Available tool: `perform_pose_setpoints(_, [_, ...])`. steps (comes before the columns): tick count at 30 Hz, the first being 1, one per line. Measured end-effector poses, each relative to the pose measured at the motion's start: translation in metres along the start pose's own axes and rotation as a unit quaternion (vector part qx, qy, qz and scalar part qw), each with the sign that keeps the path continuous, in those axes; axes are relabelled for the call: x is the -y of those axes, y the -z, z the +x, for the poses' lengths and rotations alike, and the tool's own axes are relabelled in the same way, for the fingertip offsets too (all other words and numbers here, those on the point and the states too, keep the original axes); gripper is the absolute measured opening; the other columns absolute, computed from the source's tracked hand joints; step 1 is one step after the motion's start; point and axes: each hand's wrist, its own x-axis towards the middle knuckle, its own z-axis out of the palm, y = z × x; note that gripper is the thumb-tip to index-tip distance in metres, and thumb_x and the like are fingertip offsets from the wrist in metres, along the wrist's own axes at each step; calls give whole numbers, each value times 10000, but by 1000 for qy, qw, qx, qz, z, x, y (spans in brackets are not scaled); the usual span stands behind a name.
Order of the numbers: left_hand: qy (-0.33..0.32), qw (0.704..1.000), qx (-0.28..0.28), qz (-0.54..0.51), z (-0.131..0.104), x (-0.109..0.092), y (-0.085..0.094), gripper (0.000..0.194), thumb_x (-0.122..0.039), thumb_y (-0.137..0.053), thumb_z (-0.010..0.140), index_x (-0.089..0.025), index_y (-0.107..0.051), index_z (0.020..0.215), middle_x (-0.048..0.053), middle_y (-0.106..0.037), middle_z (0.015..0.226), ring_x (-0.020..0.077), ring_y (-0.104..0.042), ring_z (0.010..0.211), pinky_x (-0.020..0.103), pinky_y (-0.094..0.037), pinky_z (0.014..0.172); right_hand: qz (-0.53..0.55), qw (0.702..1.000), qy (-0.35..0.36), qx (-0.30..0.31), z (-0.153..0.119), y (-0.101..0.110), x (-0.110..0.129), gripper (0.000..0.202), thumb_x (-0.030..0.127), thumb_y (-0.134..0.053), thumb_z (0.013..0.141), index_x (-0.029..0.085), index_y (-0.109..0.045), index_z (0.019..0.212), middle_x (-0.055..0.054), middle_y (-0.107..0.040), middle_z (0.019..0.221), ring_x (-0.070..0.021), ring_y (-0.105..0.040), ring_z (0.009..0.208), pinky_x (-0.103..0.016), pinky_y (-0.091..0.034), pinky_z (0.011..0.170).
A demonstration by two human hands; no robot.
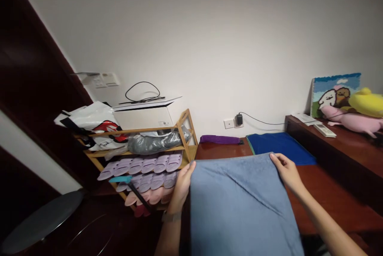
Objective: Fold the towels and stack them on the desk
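Observation:
A grey-blue cloth (239, 204) hangs stretched between my two hands in the lower middle of the head view, with a diagonal crease across it. My left hand (184, 180) pinches its top left corner, and my right hand (285, 170) pinches the top right corner. Behind the cloth is a reddish-brown wooden table (317, 192). On that table, beyond my right hand, a dark blue cloth (279, 147) with a green edge lies flat. A purple folded item (220, 139) rests near the wall.
To the left stands a wooden rack (187, 144) with several slippers (149, 164), a white box (145, 116) and bags. A higher ledge (356, 148) at right holds a remote (324, 130) and a pink plush toy (353, 119). A round dark stool (44, 220) is at lower left.

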Motion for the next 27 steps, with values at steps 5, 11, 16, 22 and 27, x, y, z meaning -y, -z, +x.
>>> perform_pose_setpoints(5, [-3, 980, -16, 198, 39, 75, -21, 671, -756, -486, 913, -129, -721, 954, 90, -747, 846, 276, -703, 883, 396, -569, 821, -195, 976, -72, 61, 23, -63, -79, 523, 525, -391, 966, 156, -745, 1071, -127, -767, 1063, -252, -692, 974, -333, -522, 856])
perform_pose_setpoints(11, [-45, 942, -20, 332, 17, 138, -67, 488, -487, -444, 1008, -159, -656, 1301, 192, -628, 1424, 329, -498, 1403, 533, -331, 1201, -304, 948, -11, 93, -13, -118, -136, 547, 334, -346, 965, 119, -637, 1375, -183, -613, 1434, -291, -547, 1345, -424, -387, 1157])
perform_pose_setpoints(16, [-124, 837, 102, 524, 0, 171, -104, 534, -489, -402, 1039, -279, -508, 1519, 89, -436, 1633, 315, -349, 1523, 557, -264, 1247, -397, 883, 69, 242, -24, -137, -168, 627, 437, -283, 1024, 172, -450, 1567, -88, -395, 1651, -244, -293, 1550, -447, -219, 1269])
perform_pose_setpoints(22, [-113, 793, 118, 586, 23, 184, -72, 542, -500, -397, 1048, -314, -462, 1552, 76, -408, 1648, 288, -342, 1532, 540, -270, 1246, -466, 846, -2, 260, -21, -140, -171, 686, 475, -210, 1032, 165, -258, 1642, -44, -205, 1713, -213, -148, 1593, -444, -129, 1282])
perform_pose_setpoints(27, [-97, 788, 64, 604, 33, 172, -41, 519, -335, -373, 1050, -240, -470, 1551, 112, -430, 1629, 301, -375, 1515, 540, -300, 1238, -484, 843, -13, 235, -20, -146, -163, 687, 437, -222, 1022, 109, -326, 1616, -107, -299, 1677, -271, -211, 1579, -522, -96, 1278])
